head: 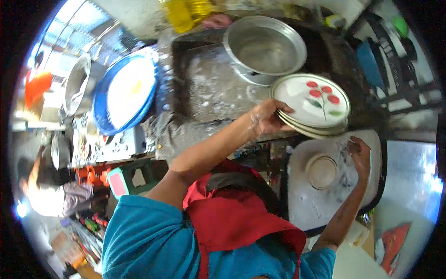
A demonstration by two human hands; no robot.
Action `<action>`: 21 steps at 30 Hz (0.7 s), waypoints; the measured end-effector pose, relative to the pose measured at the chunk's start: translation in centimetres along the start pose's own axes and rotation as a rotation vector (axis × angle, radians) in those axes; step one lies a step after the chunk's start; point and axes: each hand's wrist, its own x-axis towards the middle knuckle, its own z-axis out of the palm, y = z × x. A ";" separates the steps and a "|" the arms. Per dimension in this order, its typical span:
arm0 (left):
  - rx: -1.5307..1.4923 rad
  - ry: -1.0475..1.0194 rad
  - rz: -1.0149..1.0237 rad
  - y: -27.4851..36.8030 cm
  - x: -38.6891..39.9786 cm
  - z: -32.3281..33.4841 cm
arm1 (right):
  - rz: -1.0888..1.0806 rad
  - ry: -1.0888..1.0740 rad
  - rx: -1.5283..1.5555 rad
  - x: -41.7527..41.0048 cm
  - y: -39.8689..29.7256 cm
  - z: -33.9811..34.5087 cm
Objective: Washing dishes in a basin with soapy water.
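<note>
My left hand [271, 117] grips a short stack of white plates [299, 99] by its left edge. The top plate has a green rim and a printed spray of red fruit with leaves. My right hand [359, 153] is over the right side of a pale tub [299, 209] with a dark rim, just below the plates, and nothing shows in its fingers. Inside the tub, a small round dish [322, 172] sits amid whitish, sudsy water. Behind the plates, a round metal pot [266, 52] of cloudy water stands in a wet, dark-edged basin [212, 87].
Left of the basin are a blue plastic basin [99, 104] and a large metal pot [78, 83]. Yellow bottles [179, 15] stand at the back by a pink cloth [216, 21]. A green stool [130, 179] is below, left. Another person [48, 195] is at far left.
</note>
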 end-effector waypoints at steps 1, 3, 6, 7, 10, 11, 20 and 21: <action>-0.032 0.069 -0.021 0.1 -2.1 -0.3 | 0.013 -0.009 0.018 0.1 -2.1 1.0; -0.024 0.041 0.018 0.8 -5.5 -2.9 | -0.007 -0.028 -0.015 0.9 -7.0 3.4; 0.052 0.048 0.199 2.4 -12.6 -4.2 | -0.074 -0.044 -0.050 1.7 -13.3 7.6; 0.085 0.104 0.246 3.3 -14.8 -5.3 | -0.064 -0.109 0.022 1.7 -15.9 9.4; 0.192 0.301 0.414 6.6 -22.5 -7.5 | -0.087 -0.269 0.110 2.1 -22.5 15.4; 0.191 0.339 0.489 7.7 -24.3 -9.8 | -0.172 -0.305 0.095 2.6 -23.8 17.9; 0.367 0.734 1.018 18.2 -44.7 -19.3 | -0.828 -0.430 0.068 3.9 -38.3 43.6; 0.440 0.845 1.024 19.5 -47.6 -22.4 | -0.872 -0.440 0.045 3.4 -40.6 47.2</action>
